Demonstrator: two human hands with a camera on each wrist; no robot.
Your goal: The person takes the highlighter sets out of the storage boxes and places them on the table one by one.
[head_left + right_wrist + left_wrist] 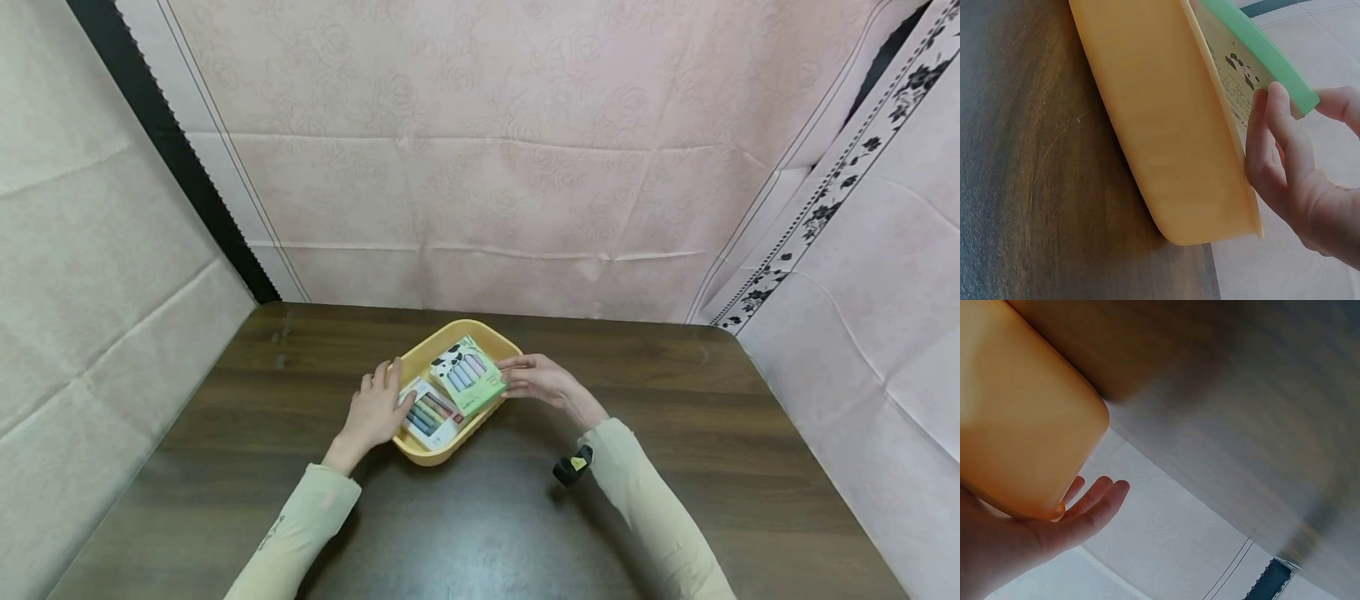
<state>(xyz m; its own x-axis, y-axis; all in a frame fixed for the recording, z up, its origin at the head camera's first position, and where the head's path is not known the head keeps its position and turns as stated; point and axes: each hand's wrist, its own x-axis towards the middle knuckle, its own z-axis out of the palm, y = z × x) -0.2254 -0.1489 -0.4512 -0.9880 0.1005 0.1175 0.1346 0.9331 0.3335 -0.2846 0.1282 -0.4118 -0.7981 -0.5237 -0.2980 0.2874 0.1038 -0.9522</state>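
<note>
A yellow plastic basket (420, 457) stands on the table, turned at a slant. Inside it, a white box (429, 414) with several coloured sticks on its face lies at the near left. A green box (480, 390) with pandas and pastel sticks printed on it sits tilted at the right, partly over the rim. My right hand (542, 382) pinches that box's right end between thumb and fingers, as the right wrist view also shows. My left hand (377, 408) rests on the basket's left rim, fingers loosely extended and thumb near the white box.
The dark wooden table (480, 533) spreads around the basket and has rounded far corners. Pale patterned cloth (480, 192) hangs behind it and at both sides. A black device (573, 467) is strapped at the right wrist.
</note>
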